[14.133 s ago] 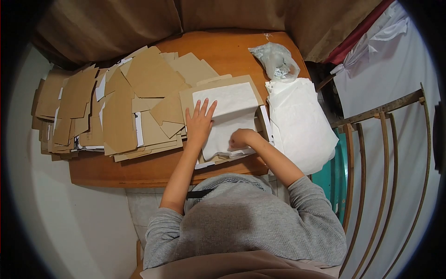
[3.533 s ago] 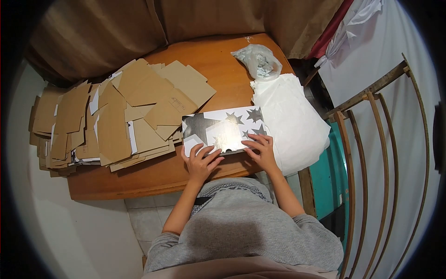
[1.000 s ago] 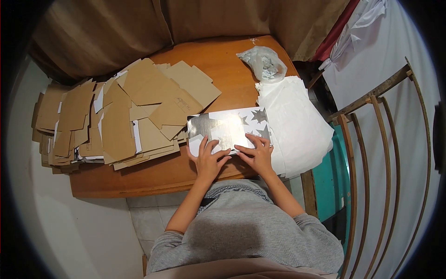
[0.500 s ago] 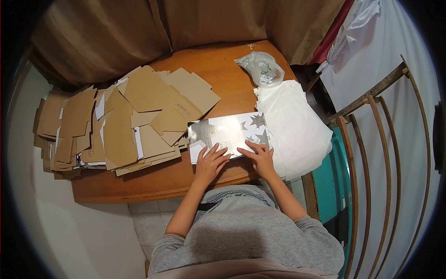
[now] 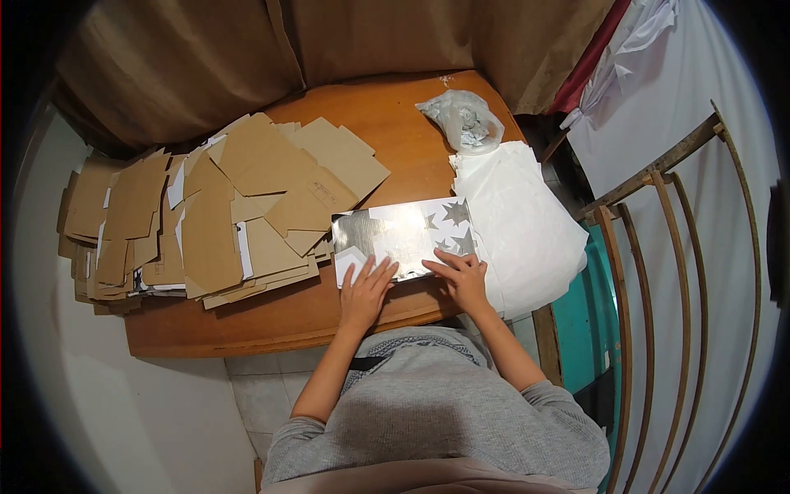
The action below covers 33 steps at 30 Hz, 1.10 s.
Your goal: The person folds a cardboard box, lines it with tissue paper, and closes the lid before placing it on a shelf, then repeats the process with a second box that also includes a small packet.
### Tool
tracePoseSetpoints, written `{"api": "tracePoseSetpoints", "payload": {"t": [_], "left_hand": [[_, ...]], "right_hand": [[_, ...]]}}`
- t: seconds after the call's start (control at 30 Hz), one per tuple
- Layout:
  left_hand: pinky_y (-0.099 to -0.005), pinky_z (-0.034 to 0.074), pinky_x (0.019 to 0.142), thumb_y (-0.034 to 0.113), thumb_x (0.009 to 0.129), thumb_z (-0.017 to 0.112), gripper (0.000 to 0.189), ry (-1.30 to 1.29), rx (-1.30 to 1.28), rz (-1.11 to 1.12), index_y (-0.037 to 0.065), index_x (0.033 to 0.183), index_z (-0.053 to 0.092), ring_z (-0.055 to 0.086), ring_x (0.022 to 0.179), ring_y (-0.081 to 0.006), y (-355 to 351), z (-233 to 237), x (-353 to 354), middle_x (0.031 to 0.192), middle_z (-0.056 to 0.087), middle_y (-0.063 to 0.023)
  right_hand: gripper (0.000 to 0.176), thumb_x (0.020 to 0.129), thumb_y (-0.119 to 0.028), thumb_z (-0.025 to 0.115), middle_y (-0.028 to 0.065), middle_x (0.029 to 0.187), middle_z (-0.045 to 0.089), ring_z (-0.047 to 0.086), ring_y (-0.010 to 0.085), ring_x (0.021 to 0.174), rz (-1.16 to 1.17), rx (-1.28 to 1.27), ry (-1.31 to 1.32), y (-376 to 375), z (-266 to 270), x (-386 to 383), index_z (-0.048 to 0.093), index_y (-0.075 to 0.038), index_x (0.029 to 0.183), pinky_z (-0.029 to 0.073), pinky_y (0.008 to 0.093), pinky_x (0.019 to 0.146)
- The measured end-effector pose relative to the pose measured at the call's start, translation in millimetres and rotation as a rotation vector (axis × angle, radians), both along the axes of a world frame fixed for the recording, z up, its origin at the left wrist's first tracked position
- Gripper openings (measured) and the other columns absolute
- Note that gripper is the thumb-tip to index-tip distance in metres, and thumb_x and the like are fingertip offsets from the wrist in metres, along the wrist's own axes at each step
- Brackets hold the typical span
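A flat white-and-silver sheet (image 5: 403, 232), shiny and marked with grey star shapes on its right part, lies on the wooden table in front of me. My left hand (image 5: 364, 294) rests on its lower left edge, fingers stretched out and a little spread. On the lower right edge lies my right hand (image 5: 462, 280), its fingers also extended and touching the surface. Neither hand grasps anything. Beside the sheet's right end is a stack of white paper (image 5: 527, 230), close to my right hand.
Many flat brown cardboard pieces (image 5: 255, 165) are heaped on the left of the table (image 5: 362, 99). A clear plastic bag (image 5: 465, 119) with crumpled silvery contents sits at the back right. To the right stands a wooden rack (image 5: 650, 247) beside a white curtain (image 5: 650, 115).
My left hand has shifted slightly left and its fingers point more straight ahead. My right hand has barely moved, and the sheet stays in place.
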State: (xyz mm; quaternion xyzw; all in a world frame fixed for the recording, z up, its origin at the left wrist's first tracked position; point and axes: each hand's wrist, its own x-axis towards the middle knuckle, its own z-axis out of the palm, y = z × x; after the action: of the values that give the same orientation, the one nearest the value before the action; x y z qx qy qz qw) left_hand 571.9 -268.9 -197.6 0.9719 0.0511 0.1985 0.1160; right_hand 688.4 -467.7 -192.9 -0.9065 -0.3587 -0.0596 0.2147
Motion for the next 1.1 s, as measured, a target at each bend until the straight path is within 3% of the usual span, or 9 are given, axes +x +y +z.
{"api": "tracePoseSetpoints", "payload": {"t": [0.2, 0.3, 0.4, 0.47, 0.53, 0.63, 0.73, 0.93, 1.1], "left_hand": [[-0.0463, 0.022, 0.105, 0.037, 0.084, 0.060, 0.036, -0.053, -0.035, 0.150, 0.037, 0.119, 0.060, 0.041, 0.125, -0.0220, 8.2, -16.0, -11.6, 0.128, 0.056, 0.0075], [-0.0467, 0.026, 0.103, 0.038, 0.078, 0.068, 0.048, -0.133, -0.040, 0.082, 0.029, 0.124, 0.058, 0.036, 0.126, -0.0267, 15.1, -29.0, -10.4, 0.134, 0.046, -0.0050], [-0.0451, 0.031, 0.101, 0.037, 0.072, 0.077, 0.072, -0.285, -0.453, 0.326, 0.016, 0.134, 0.045, 0.031, 0.124, -0.0326, 13.3, -25.8, -16.9, 0.135, 0.030, -0.0175], [-0.0421, 0.034, 0.099, 0.035, 0.069, 0.080, 0.089, -0.310, -0.778, 0.450, 0.008, 0.137, 0.029, 0.027, 0.123, -0.0343, 23.0, -25.0, -22.1, 0.131, 0.020, -0.0195], [-0.0409, 0.034, 0.100, 0.030, 0.076, 0.076, 0.082, -0.230, -0.781, 0.483, 0.008, 0.137, 0.024, 0.030, 0.124, -0.0324, 30.2, -38.2, -24.7, 0.133, 0.023, -0.0176], [-0.0364, 0.030, 0.103, 0.027, 0.085, 0.066, 0.067, -0.232, -1.523, 0.363, 0.009, 0.137, 0.027, 0.037, 0.123, -0.0247, 24.8, -36.7, -21.8, 0.134, 0.036, -0.0141], [-0.0338, 0.027, 0.104, 0.028, 0.085, 0.066, 0.070, -0.140, -1.553, 0.359, 0.009, 0.139, 0.026, 0.035, 0.124, -0.0225, 17.9, -30.4, -15.2, 0.135, 0.034, -0.0127], [-0.0352, 0.026, 0.106, 0.026, 0.079, 0.073, 0.081, -0.226, -1.596, 0.263, 0.009, 0.142, 0.026, 0.034, 0.126, -0.0233, 22.3, -7.9, -10.2, 0.137, 0.033, -0.0111], [-0.0359, 0.026, 0.107, 0.022, 0.071, 0.078, 0.088, -0.381, -1.492, 0.119, 0.010, 0.142, 0.026, 0.034, 0.126, -0.0224, 26.3, 7.1, -0.1, 0.139, 0.030, -0.0092]], "right_hand": [[0.037, 0.078, -0.023, 0.068, -0.0138, 0.122, 0.057, 0.047, 0.0156, 0.085, 0.087, 0.121, -0.007, -7.7, -2.1, 7.7, 0.064, -0.036, 0.113, 0.031, 0.0338, 0.079], [0.035, 0.080, -0.025, 0.066, -0.0132, 0.119, 0.058, 0.047, 0.0164, 0.084, 0.059, 0.156, -0.050, -4.7, 3.2, 8.2, 0.063, -0.035, 0.113, 0.031, 0.0334, 0.080], [0.033, 0.081, -0.025, 0.066, -0.0056, 0.115, 0.061, 0.050, 0.0196, 0.087, 0.109, 0.092, 0.113, -11.4, 20.8, 19.3, 0.064, -0.028, 0.113, 0.036, 0.0370, 0.083], [0.031, 0.082, -0.023, 0.065, 0.0047, 0.114, 0.061, 0.053, 0.0250, 0.095, 0.108, 0.420, 0.159, -17.3, 25.2, 37.4, 0.064, -0.017, 0.113, 0.042, 0.0411, 0.083], [0.035, 0.085, -0.023, 0.061, 0.0144, 0.112, 0.059, 0.054, 0.0268, 0.102, 0.022, 0.429, 0.233, -15.3, 26.9, 49.1, 0.059, -0.009, 0.117, 0.045, 0.0401, 0.084], [0.049, 0.089, -0.027, 0.059, 0.0175, 0.110, 0.059, 0.054, 0.0219, 0.105, -0.353, 0.698, 0.549, -7.7, -15.4, 73.8, 0.046, -0.005, 0.130, 0.042, 0.0324, 0.090], [0.054, 0.088, -0.026, 0.059, 0.0144, 0.117, 0.057, 0.052, 0.0207, 0.109, -0.326, 0.790, 1.091, 3.2, -25.7, 78.6, 0.043, 0.000, 0.131, 0.039, 0.0304, 0.094], [0.054, 0.086, -0.023, 0.059, 0.0100, 0.123, 0.053, 0.049, 0.0191, 0.113, -0.276, 0.953, 1.228, -10.7, -1.1, 58.4, 0.041, 0.000, 0.132, 0.035, 0.0288, 0.098], [0.058, 0.084, -0.022, 0.056, 0.0082, 0.124, 0.048, 0.049, 0.0212, 0.111, -0.242, 1.143, 1.221, -16.5, 29.4, 44.6, 0.031, -0.016, 0.136, 0.043, 0.0364, 0.093]]}}
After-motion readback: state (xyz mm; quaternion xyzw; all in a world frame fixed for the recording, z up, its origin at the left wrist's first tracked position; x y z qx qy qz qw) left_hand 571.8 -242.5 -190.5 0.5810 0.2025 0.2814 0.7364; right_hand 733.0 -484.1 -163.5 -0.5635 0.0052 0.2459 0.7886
